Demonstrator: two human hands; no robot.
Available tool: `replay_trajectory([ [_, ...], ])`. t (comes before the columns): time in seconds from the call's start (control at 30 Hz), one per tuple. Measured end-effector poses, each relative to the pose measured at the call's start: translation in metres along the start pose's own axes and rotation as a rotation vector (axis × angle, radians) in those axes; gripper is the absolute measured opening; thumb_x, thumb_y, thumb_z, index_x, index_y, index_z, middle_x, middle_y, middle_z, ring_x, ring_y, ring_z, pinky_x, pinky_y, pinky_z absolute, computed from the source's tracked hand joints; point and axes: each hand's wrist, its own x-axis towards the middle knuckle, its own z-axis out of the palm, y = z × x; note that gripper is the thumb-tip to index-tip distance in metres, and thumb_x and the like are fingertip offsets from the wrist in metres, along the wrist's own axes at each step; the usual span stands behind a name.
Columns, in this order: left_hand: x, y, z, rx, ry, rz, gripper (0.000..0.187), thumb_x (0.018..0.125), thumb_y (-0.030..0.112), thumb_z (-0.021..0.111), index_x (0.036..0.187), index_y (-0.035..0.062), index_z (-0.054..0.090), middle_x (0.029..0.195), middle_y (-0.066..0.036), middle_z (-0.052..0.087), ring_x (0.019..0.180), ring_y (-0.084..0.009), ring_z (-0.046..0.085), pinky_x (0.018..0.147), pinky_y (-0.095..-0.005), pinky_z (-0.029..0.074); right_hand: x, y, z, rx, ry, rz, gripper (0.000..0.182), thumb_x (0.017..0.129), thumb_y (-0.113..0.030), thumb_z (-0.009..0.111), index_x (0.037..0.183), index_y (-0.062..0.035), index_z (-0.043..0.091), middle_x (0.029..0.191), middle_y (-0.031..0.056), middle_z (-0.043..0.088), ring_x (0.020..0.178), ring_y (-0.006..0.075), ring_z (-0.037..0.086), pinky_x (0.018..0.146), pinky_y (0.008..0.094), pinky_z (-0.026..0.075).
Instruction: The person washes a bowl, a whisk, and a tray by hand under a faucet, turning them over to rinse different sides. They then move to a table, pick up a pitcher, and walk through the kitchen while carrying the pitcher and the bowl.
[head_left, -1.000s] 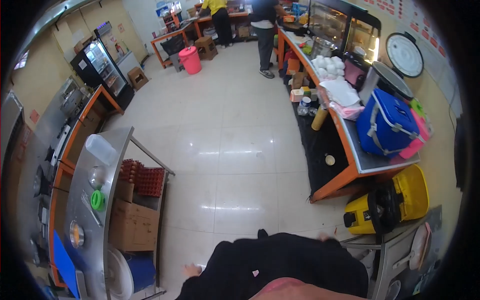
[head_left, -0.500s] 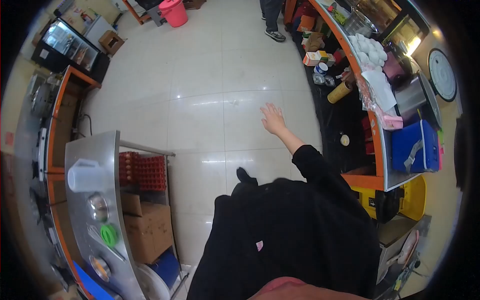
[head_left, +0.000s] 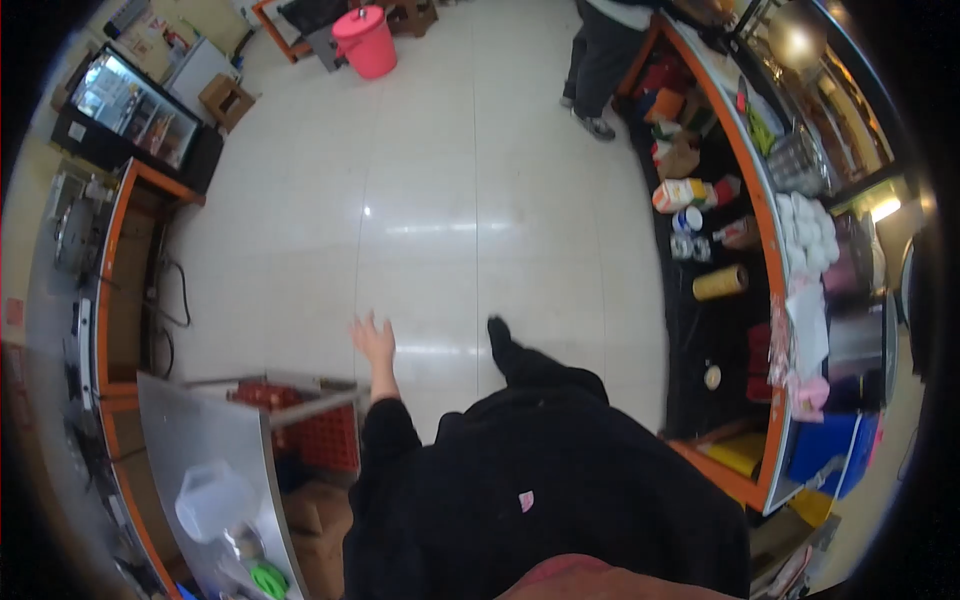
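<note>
My left hand [head_left: 374, 341] hangs over the tiled floor [head_left: 420, 250] with its fingers spread and nothing in it. It is nearest to the steel table [head_left: 185, 415] at the lower left, without touching it. A translucent jug [head_left: 214, 500] stands on that table, and red egg trays [head_left: 330, 436] sit on the shelf under the top. My right hand does not show; only dark clothing is visible on that side.
Along the right runs an orange-edged counter [head_left: 752, 165] with goods on and under it. A person [head_left: 600, 60] stands by its far end. A pink bucket [head_left: 366, 42] is at the top, a glass-door fridge [head_left: 138, 108] at the upper left.
The view has moved forward and the steel table is now lower in it. My left hand has come into view on the left; my right hand has gone out of view.
</note>
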Motion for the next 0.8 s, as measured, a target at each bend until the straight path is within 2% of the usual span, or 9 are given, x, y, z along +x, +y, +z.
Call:
replay_trajectory([
  [0.17, -0.048, -0.053, 0.029, 0.355, -0.733, -0.14, 0.054, 0.078, 0.048, 0.043, 0.117, 0.0104, 0.048, 0.121, -0.015, 0.045, 0.115, -0.0313, 0.037, 0.099, -0.0465, 0.018, 0.079, -0.11, -0.116, 0.006, 0.025, -0.135, 0.026, 0.072, -0.022, 0.052, 0.087, -0.0032, 0.061, 0.096, 0.0194, 0.057, 0.091, 0.036, 0.052, 0.08, 0.0379, 0.042],
  [0.27, -0.048, -0.057, 0.026, 0.369, -0.952, -0.276, 0.054, 0.078, 0.047, 0.043, 0.116, 0.0099, 0.048, 0.12, -0.015, 0.045, 0.114, -0.0313, 0.037, 0.099, -0.0467, 0.018, 0.179, -0.221, -0.214, -0.315, 0.218, -0.525, 0.023, 0.072, -0.021, 0.051, 0.082, -0.0035, 0.063, 0.093, 0.0189, 0.058, 0.089, 0.0365, 0.054, 0.077, 0.0384, 0.044],
  [0.3, -0.038, -0.054, 0.028, 0.36, -0.984, -0.32, 0.054, 0.078, 0.047, 0.043, 0.116, 0.0097, 0.048, 0.12, -0.015, 0.046, 0.114, -0.0313, 0.038, 0.099, -0.0467, 0.018, 0.136, -0.297, -0.296, 0.027, 0.38, -0.367, 0.028, 0.072, -0.018, 0.049, 0.093, -0.0029, 0.059, 0.098, 0.0199, 0.056, 0.094, 0.0352, 0.052, 0.08, 0.0391, 0.042],
  [0.37, -0.002, -0.043, 0.038, 0.34, -1.012, -0.382, 0.054, 0.078, 0.047, 0.043, 0.116, 0.0094, 0.049, 0.119, -0.015, 0.046, 0.114, -0.0313, 0.038, 0.099, -0.0469, 0.018, 0.154, -0.403, -0.4, 0.126, 0.421, -0.565, 0.041, 0.077, -0.028, 0.049, 0.11, -0.003, 0.051, 0.108, 0.0195, 0.052, 0.101, 0.0325, 0.049, 0.087, 0.0381, 0.038],
  [0.47, 0.072, -0.028, 0.058, 0.321, -1.035, -0.422, 0.054, 0.078, 0.047, 0.043, 0.115, 0.0089, 0.049, 0.118, -0.015, 0.047, 0.113, -0.0314, 0.039, 0.099, -0.0471, 0.018, 0.141, -0.54, -0.532, 0.182, 0.569, -0.786, 0.035, 0.076, -0.021, 0.052, 0.106, -0.0031, 0.052, 0.099, 0.0171, 0.056, 0.089, 0.0316, 0.055, 0.079, 0.0376, 0.043],
  [0.6, 0.221, -0.006, 0.093, 0.308, -1.016, -0.347, 0.054, 0.078, 0.047, 0.043, 0.114, 0.0082, 0.049, 0.117, -0.014, 0.047, 0.112, -0.0314, 0.039, 0.099, -0.0473, 0.018, 0.137, -0.642, -0.636, 0.395, 0.641, -0.887, 0.034, 0.078, -0.022, 0.054, 0.107, -0.0045, 0.052, 0.095, 0.0133, 0.058, 0.079, 0.0262, 0.059, 0.069, 0.0348, 0.047],
  [0.7, 0.37, 0.022, 0.129, 0.32, -0.931, -0.219, 0.054, 0.078, 0.047, 0.043, 0.114, 0.0077, 0.05, 0.117, -0.014, 0.048, 0.112, -0.0315, 0.04, 0.099, -0.0475, 0.017, 0.16, -0.651, -0.665, 0.853, 0.264, -0.823, 0.034, 0.08, -0.024, 0.054, 0.109, -0.0065, 0.052, 0.092, 0.009, 0.059, 0.073, 0.0204, 0.06, 0.061, 0.0305, 0.047],
  [0.77, 0.49, 0.059, 0.16, 0.288, -0.739, -0.116, 0.054, 0.078, 0.047, 0.043, 0.113, 0.0073, 0.05, 0.116, -0.014, 0.048, 0.111, -0.0315, 0.04, 0.099, -0.0477, 0.017, 0.177, -0.621, -0.664, 1.152, 0.016, -0.58, 0.034, 0.081, -0.026, 0.053, 0.11, -0.0076, 0.051, 0.091, 0.006, 0.058, 0.071, 0.0178, 0.06, 0.055, 0.0277, 0.047],
  [0.8, 0.554, 0.088, 0.177, 0.241, -0.613, -0.053, 0.054, 0.078, 0.047, 0.043, 0.113, 0.0072, 0.05, 0.116, -0.014, 0.049, 0.111, -0.0315, 0.04, 0.099, -0.0477, 0.017, 0.186, -0.597, -0.657, 1.164, 0.053, -0.458, 0.031, 0.081, -0.024, 0.053, 0.108, -0.0077, 0.053, 0.092, 0.0063, 0.058, 0.072, 0.0181, 0.06, 0.056, 0.0271, 0.047],
])
